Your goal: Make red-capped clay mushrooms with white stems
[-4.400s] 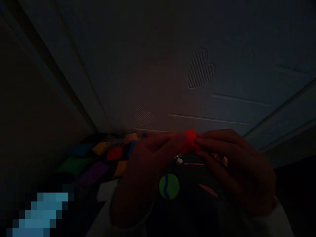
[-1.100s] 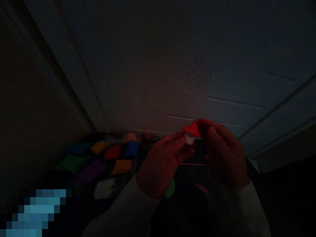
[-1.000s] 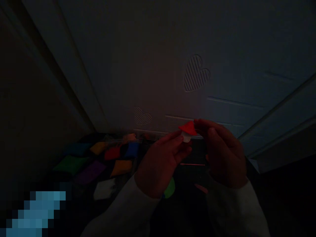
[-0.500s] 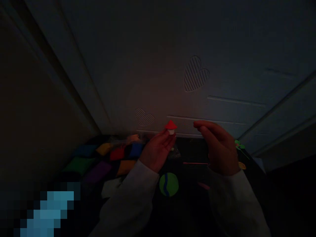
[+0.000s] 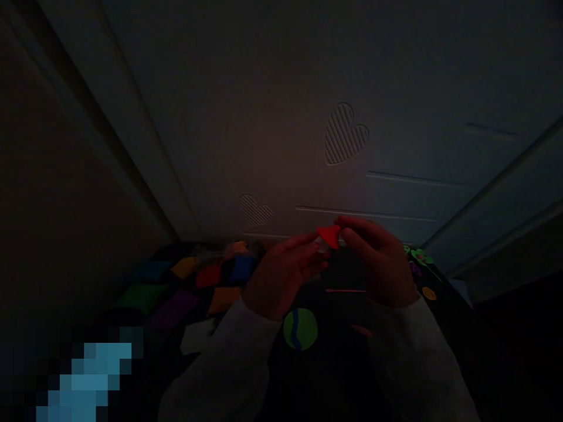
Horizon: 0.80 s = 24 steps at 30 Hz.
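A small model with a red cone top (image 5: 329, 235) and a white base (image 5: 321, 245), seemingly of modelling clay, is tilted to the right above the dark table. My left hand (image 5: 281, 272) is closed round the white base with its fingertips. At the red cone's right edge, the thumb and fingers of my right hand (image 5: 380, 258) close in a pinch that touches it. Below the hands lies a flat green disc (image 5: 308, 329) with a wavy blue stripe. A thin pink stick (image 5: 345, 291) lies between the wrists. The scene is very dark.
Several coloured packets, among them a blue one (image 5: 241, 268) and a green one (image 5: 141, 297), lie at left beside a white piece (image 5: 196, 336). At right are green flower shapes (image 5: 421, 256) and a yellow-orange round piece (image 5: 430, 293). A pale panel with hearts (image 5: 345, 135) stands behind.
My left hand has brought the model to the right and tilted it. My right hand has moved slightly left, and its fingertips now meet the red cone.
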Tool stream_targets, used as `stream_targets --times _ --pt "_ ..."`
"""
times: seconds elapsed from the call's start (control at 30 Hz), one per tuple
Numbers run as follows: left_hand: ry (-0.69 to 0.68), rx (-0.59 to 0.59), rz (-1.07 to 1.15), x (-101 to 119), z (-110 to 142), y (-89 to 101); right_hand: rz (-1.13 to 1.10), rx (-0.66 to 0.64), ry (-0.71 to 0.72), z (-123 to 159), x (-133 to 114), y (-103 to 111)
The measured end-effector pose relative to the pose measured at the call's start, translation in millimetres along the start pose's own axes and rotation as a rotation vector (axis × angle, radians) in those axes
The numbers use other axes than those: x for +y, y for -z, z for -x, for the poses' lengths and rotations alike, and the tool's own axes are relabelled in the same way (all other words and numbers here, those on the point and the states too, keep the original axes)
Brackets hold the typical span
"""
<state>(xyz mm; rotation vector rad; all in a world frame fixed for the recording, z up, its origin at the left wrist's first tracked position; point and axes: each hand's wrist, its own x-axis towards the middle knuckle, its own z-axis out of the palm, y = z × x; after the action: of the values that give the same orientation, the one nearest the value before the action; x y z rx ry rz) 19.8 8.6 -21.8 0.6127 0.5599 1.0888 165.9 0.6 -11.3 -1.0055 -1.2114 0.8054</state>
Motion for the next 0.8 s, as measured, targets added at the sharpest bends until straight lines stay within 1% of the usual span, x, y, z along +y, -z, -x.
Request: stream_targets --times 0.1,0.2,0.3,0.4,0.47,0.63,0.7,0.8 --pt "-0.069 -0.057 -0.116 2 4 -1.7 -0.048 -0.051 -0.047 3 -7 0" --pt "-0.132 -0.061 -0.224 3 8 -2.8 -0.075 -0.070 -0.075 6 -10 1" --pt "-0.174 -0.058 -0.266 4 12 -3.8 -0.094 -0.061 -0.068 8 -12 1" --pt "-0.243 -0.077 -0.297 3 15 -4.8 -0.094 -0.092 -0.031 9 -14 1" --pt "-0.280 -0.068 -0.319 3 16 -6.0 -0.057 -0.103 0.004 10 -15 1" --pt "-0.309 -0.032 -0.385 5 17 -10.9 -0.025 -0.094 0.063 12 -19 -1" --pt "-0.324 -0.021 -0.413 5 18 -12.8 -0.042 -0.086 0.048 12 -20 -2" --pt "-0.357 0.010 -0.443 5 21 -14.7 -0.108 -0.073 -0.031 11 -18 -2"
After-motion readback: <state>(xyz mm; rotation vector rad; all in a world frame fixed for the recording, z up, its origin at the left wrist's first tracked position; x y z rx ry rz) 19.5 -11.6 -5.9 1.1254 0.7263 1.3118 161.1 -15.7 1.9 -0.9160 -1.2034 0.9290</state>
